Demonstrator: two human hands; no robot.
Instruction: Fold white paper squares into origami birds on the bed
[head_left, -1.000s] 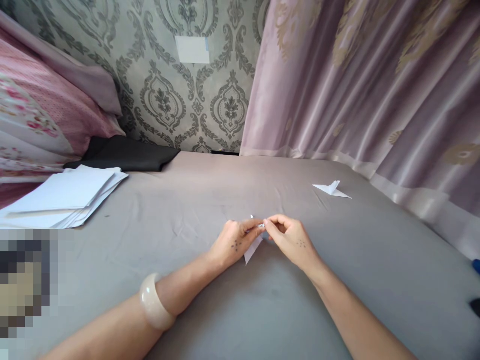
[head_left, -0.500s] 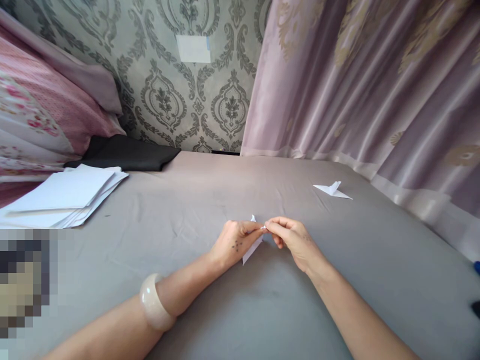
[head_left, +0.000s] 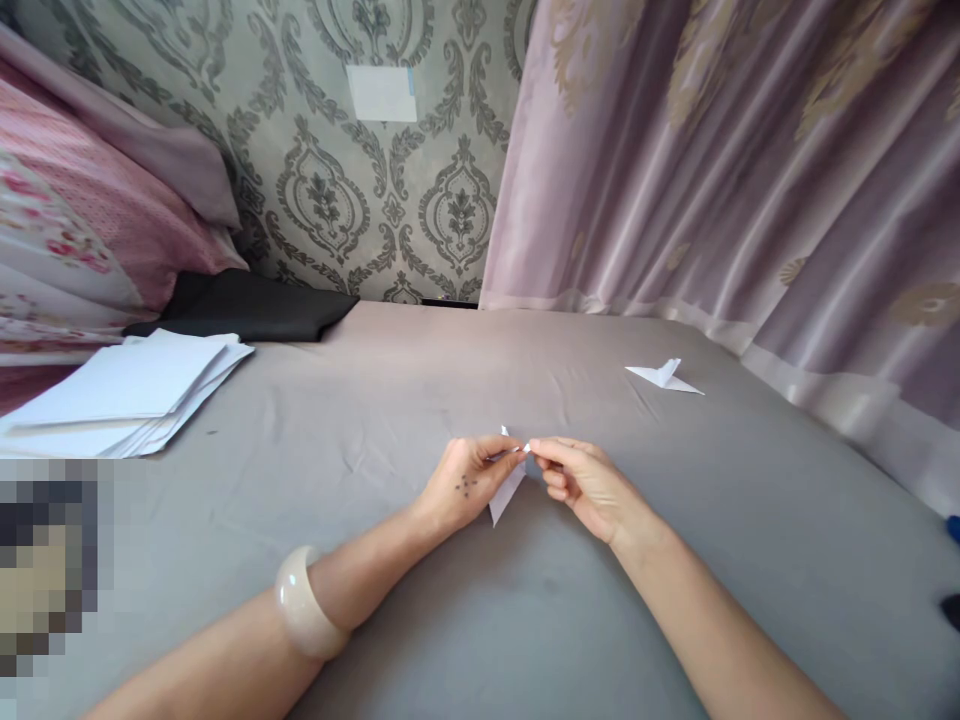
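Observation:
A small piece of folded white paper (head_left: pixel 508 494) is between my two hands, just above the grey sheet. My left hand (head_left: pixel 469 482) pinches its middle between thumb and fingers and covers much of it. One pointed end hangs below that hand, and a small tip sticks up beyond the fingers. With thumb and forefinger, my right hand (head_left: pixel 583 480) pinches a little white point on the paper's right side, close to the left fingertips. Its other fingers are curled. A pale bangle (head_left: pixel 309 604) sits on my left wrist.
Another folded white paper shape (head_left: pixel 664 375) with spread points lies farther back on the right. At the left is a stack of white paper sheets (head_left: pixel 127 385), with a black folded item (head_left: pixel 255 308) behind it. Pink curtains (head_left: pixel 622 160) border the grey-covered surface (head_left: pixel 420 380).
My right hand's grip has shifted slightly and its lower fingers show more. The folded paper has turned a little in my left hand. The view has moved slightly.

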